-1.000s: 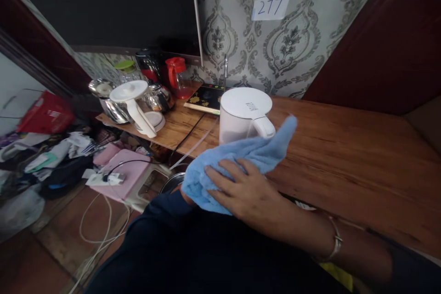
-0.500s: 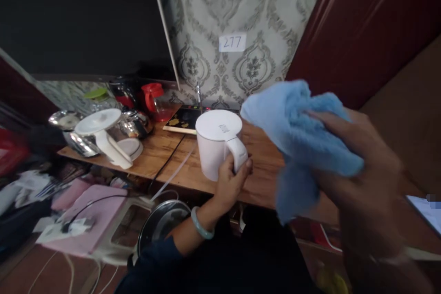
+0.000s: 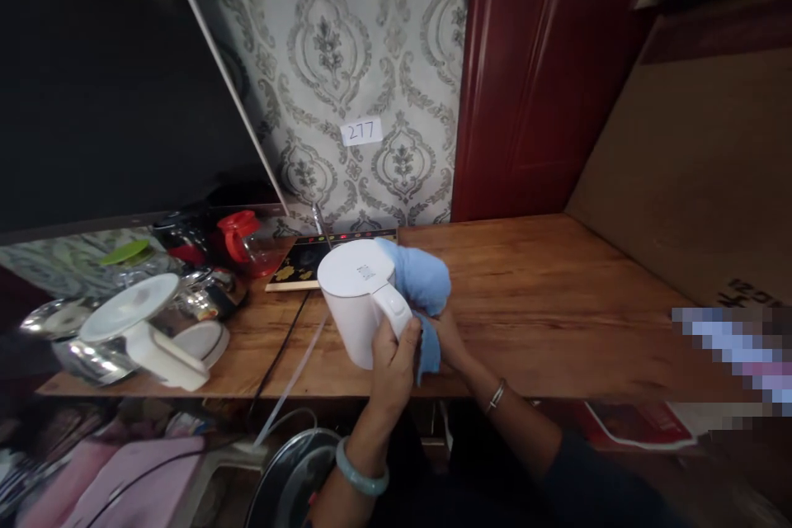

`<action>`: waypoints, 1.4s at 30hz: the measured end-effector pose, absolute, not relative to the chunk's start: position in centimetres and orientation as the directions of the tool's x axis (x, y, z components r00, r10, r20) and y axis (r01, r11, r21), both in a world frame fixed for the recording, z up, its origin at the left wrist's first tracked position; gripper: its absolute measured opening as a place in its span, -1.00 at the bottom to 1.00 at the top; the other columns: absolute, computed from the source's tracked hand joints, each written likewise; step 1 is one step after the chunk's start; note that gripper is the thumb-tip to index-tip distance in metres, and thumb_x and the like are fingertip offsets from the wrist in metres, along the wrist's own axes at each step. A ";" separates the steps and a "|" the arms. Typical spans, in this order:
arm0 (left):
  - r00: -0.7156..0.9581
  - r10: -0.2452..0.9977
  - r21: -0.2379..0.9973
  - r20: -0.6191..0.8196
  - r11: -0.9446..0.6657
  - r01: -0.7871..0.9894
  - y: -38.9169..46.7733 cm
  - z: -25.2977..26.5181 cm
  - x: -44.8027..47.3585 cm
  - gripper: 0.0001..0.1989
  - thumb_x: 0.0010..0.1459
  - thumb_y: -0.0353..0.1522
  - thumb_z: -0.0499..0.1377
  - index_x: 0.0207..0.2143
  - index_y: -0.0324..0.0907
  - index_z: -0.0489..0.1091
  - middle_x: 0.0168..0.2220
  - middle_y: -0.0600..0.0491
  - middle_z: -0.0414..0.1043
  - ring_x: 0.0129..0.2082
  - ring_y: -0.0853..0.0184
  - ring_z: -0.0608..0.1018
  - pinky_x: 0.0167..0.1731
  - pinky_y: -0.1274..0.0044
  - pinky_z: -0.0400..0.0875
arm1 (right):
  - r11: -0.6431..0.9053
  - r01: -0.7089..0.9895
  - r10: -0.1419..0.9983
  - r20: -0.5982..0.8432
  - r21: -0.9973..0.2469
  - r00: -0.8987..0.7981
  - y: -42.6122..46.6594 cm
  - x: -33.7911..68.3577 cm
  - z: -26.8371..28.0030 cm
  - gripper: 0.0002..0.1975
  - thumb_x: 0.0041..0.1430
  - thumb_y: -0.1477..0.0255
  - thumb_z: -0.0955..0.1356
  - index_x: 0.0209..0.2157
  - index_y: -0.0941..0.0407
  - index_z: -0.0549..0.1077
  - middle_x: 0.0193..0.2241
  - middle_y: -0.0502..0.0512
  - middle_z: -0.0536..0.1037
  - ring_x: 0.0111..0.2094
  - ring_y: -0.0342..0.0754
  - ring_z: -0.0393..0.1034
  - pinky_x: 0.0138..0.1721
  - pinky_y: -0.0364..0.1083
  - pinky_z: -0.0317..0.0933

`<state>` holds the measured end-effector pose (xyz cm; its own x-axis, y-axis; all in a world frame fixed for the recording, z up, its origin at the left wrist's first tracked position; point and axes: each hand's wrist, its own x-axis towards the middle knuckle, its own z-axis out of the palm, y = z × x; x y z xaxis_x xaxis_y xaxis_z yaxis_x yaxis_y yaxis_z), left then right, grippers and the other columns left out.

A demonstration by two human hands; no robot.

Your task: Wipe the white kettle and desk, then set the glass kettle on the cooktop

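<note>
Two hands work at one white kettle (image 3: pixel 357 297) near the front edge of the wooden table (image 3: pixel 557 297). The left hand (image 3: pixel 388 359) has its fingers wrapped tightly around the kettle's handle (image 3: pixel 396 309). The right hand (image 3: pixel 446 337) clutches one blue cloth (image 3: pixel 417 285), pressing it against the kettle's right side. Farther left stand a second white kettle (image 3: pixel 133 326) and one red-lidded jug (image 3: pixel 242 241).
</note>
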<state>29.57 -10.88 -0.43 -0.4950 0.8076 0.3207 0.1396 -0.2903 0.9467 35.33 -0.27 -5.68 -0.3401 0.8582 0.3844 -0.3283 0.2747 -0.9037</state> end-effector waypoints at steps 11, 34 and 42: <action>-0.439 0.833 0.938 0.337 -0.256 0.234 -11.8 -0.3 28.9 -0.53 0.25 0.06 0.19 -0.25 -0.18 0.47 -0.42 0.05 0.47 -0.37 0.30 0.51 -0.31 0.48 0.41 | 0.314 -0.060 0.857 0.310 -0.948 -0.412 -0.4 40.2 -9.5 -0.72 -0.03 0.16 0.43 -0.39 0.08 0.59 -0.37 0.16 0.71 -0.30 0.15 0.60 -0.15 0.11 0.50; -0.442 0.584 0.694 0.681 -0.321 0.644 -17.3 -0.7 26.8 -0.81 0.30 -0.28 0.19 -0.31 -0.13 0.56 -0.44 0.04 0.55 -0.44 0.32 0.58 -0.38 0.52 0.48 | 0.590 0.104 0.751 0.497 -0.801 -0.436 -4.2 46.4 -7.7 -0.67 0.07 0.43 0.38 -0.11 0.01 0.63 -0.14 0.15 0.70 -0.12 0.20 0.60 -0.09 0.15 0.51; -0.432 0.409 0.590 0.804 -0.459 0.664 -18.1 -2.3 29.5 -0.02 -0.08 0.32 0.22 0.32 0.14 0.18 0.27 -0.14 0.34 0.19 -0.14 0.49 0.05 0.05 0.52 | 0.794 -0.192 0.445 0.768 -0.576 -0.461 -10.3 45.6 -0.6 -0.33 0.23 0.35 0.43 0.34 -0.22 0.30 0.17 0.13 0.55 0.03 0.17 0.57 -0.09 0.05 0.55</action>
<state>29.52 -18.08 -2.27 -0.4316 0.4090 0.8040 0.6643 -0.4589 0.5901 45.61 -10.30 -0.58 -0.4614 0.4450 0.7675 -0.1922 0.7944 -0.5761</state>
